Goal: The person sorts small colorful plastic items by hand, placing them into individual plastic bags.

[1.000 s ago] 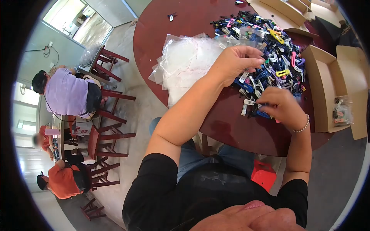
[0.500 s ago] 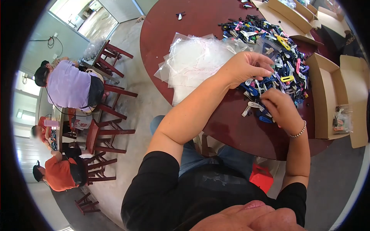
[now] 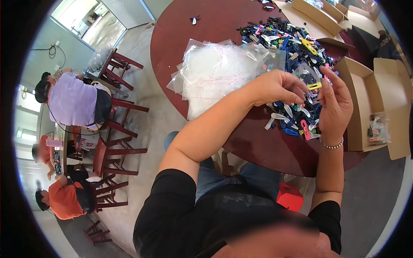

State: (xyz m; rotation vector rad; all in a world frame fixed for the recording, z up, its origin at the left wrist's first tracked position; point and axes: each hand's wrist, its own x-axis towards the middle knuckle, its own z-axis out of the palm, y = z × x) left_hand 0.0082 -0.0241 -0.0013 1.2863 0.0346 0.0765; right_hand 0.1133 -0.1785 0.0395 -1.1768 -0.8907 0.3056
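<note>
Many clips (image 3: 297,59) heaped on dark-red table (image 3: 258,139); stools (image 3: 101,155) on grey floor (image 3: 140,101).

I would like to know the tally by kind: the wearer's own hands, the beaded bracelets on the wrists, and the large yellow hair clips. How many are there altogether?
Left hand and right hand: 2
Beaded bracelet, on the right wrist: 1
Large yellow hair clips: 2
Total: 5
</note>
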